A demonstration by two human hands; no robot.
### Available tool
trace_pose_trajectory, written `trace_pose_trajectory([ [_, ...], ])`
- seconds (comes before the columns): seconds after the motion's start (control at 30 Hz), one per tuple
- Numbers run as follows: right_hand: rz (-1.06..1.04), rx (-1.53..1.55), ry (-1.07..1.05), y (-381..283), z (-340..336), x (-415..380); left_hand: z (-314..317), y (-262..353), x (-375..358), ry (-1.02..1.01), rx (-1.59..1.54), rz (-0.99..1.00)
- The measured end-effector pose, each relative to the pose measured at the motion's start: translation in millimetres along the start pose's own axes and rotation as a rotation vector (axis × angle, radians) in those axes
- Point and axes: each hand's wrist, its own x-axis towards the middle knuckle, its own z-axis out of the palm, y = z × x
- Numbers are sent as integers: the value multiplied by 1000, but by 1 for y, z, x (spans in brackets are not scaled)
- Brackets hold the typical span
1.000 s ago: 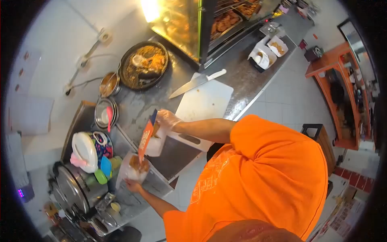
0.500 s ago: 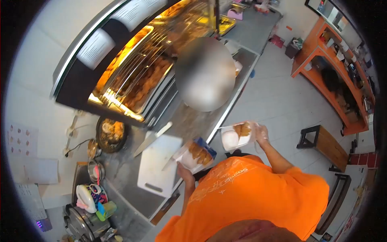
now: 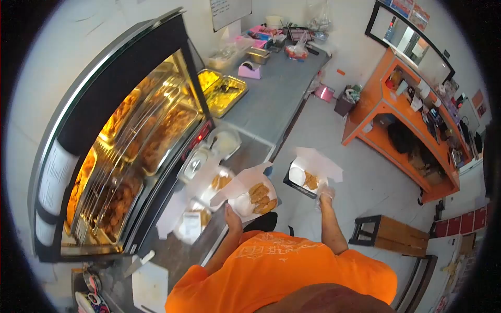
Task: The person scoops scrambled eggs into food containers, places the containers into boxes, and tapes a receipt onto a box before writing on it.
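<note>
My left hand (image 3: 233, 219) grips an open takeaway box (image 3: 237, 187) by its near side, with white rice and browned fried chicken pieces (image 3: 259, 199) inside. Held out to the right over the floor is a second open takeaway box (image 3: 319, 163), its lid folded back. My right hand (image 3: 324, 195), in a clear plastic glove, has hold of that box's corner; it also contains rice and fried chicken. On the counter just left of my left hand stand two more open boxes (image 3: 183, 209) with food, one with a white label or paper on it.
A lit glass food warmer (image 3: 120, 151) with trays of fried food fills the left. Behind the boxes are white tubs (image 3: 224, 142) and a metal tray of yellow food (image 3: 225, 94). A cutting board (image 3: 150, 286) and knife (image 3: 140, 262) lie near left. A wooden bench (image 3: 389, 235) stands right.
My view has swung toward the far counter, bringing the two boxes on the counter into sight. Both hands still hold their boxes; the right one's lid now shows folded back.
</note>
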Motion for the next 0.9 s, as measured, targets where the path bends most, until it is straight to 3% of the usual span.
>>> trace_pose_trajectory([
  [0.1, 53, 147, 78, -66, 14, 66, 111, 12, 66, 15, 128, 38],
  [0.13, 19, 363, 69, -46, 41, 128, 150, 33, 76, 14, 184, 32],
  [0.17, -53, 311, 138, -63, 46, 171, 193, 48, 92, 14, 232, 29],
  [0.23, -173, 202, 247, -105, 60, 239, 246, -2, 178, -19, 271, 47],
  [0.3, -165, 152, 151, -174, 44, 287, 304, 11, 217, 136, 402, 446],
  [0.37, -188, 80, 57, -238, 37, 335, 356, 30, 259, 256, 446, 434],
  [0.43, -294, -100, 27, -296, 53, 408, 390, 44, 299, 272, 430, 398],
  [0.57, -460, -346, -133, -421, 91, 480, 460, 57, 339, 337, 303, 319],
  [0.63, -519, -424, -189, -465, 146, 538, 497, 40, 361, 427, 411, 296],
  [0.7, -544, -556, -269, -527, 152, 530, 531, -14, 414, 454, 418, 336],
  [0.77, -592, -594, -296, -572, 155, 522, 574, 51, 388, 414, 430, 164],
  [0.8, -623, -612, -317, -583, 164, 518, 583, 63, 388, 350, 254, -77],
  [0.83, -917, -617, -90, -547, 232, 598, 589, 83, 375, 304, 238, -93],
  [0.87, -1107, -754, -55, -563, 216, 563, 592, 96, 372, 319, 483, -112],
  [0.9, -1122, -289, -388, -560, 212, 558, 581, 55, 391, 375, 538, 116],
])
